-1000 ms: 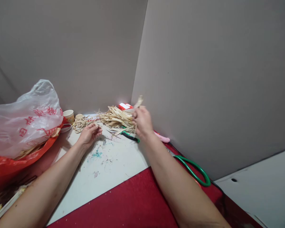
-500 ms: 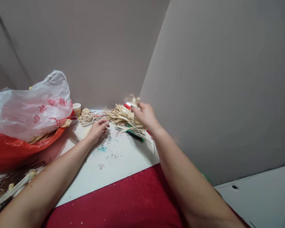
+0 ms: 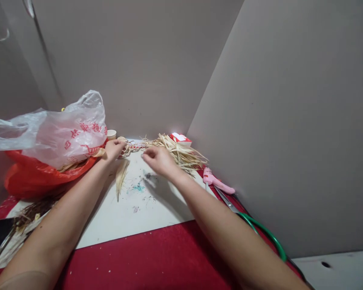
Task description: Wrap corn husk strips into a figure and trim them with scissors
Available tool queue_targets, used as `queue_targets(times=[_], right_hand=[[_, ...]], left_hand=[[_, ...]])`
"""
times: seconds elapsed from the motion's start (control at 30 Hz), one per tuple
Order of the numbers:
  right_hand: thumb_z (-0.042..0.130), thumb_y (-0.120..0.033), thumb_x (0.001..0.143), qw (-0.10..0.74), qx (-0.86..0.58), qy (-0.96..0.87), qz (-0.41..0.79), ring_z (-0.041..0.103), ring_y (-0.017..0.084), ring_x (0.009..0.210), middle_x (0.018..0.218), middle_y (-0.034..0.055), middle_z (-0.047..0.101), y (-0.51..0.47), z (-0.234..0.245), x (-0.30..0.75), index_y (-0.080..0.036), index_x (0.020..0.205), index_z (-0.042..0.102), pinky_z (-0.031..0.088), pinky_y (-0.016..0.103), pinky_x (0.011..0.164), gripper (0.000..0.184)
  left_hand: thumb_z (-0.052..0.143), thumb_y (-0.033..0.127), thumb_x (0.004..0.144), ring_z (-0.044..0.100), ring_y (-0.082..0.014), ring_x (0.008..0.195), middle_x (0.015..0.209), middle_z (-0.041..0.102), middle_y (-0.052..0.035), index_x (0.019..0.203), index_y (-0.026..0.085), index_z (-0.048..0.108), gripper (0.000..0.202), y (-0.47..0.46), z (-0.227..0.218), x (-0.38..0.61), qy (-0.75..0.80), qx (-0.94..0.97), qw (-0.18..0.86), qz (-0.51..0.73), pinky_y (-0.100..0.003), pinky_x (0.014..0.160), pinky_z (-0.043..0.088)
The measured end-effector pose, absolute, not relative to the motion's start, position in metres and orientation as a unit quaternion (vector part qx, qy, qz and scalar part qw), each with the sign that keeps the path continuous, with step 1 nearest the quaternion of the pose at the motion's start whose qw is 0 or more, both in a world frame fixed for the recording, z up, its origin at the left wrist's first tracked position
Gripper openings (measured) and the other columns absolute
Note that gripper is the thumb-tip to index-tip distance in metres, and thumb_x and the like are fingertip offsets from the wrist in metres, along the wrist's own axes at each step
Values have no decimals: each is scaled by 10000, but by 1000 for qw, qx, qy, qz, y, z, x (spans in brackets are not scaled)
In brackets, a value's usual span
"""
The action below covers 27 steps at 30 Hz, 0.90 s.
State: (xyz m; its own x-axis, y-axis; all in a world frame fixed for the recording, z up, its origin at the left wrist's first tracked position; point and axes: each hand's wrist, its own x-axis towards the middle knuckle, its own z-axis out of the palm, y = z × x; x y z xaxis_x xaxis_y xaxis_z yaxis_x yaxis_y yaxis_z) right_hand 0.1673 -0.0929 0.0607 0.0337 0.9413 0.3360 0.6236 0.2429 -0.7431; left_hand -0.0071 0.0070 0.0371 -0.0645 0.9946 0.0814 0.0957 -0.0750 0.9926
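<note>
Between plastic bag (image 3: 63, 133) and straw pile (image 3: 183, 153), the white board (image 3: 139, 217) lies open.

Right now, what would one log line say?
left hand: by husk strip, beside plastic bag | right hand: empty, over white board | straw pile: beyond it

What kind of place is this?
Probably a small craft corner between plain walls: a pile of dried straw strips, a pink glue gun and green-handled scissors lie by the white work board.

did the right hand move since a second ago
Yes. The right hand has moved left: it was over the straw pile beside the red box, and is now left of both, above the white board.
</note>
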Motion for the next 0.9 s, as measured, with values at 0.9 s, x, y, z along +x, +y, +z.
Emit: queue_targets(times=[0.9], right_hand=[[675,-417,646,664,-469,-366,454,457,76,378,548,-60,549,-72,-30,144,-168,726,570,379,194,314,281]], left_hand=[[820,235,604,493,-51,541,620,563,36,744,125,610,276,-1,18,1,342,584,689,257,-197,583,457]])
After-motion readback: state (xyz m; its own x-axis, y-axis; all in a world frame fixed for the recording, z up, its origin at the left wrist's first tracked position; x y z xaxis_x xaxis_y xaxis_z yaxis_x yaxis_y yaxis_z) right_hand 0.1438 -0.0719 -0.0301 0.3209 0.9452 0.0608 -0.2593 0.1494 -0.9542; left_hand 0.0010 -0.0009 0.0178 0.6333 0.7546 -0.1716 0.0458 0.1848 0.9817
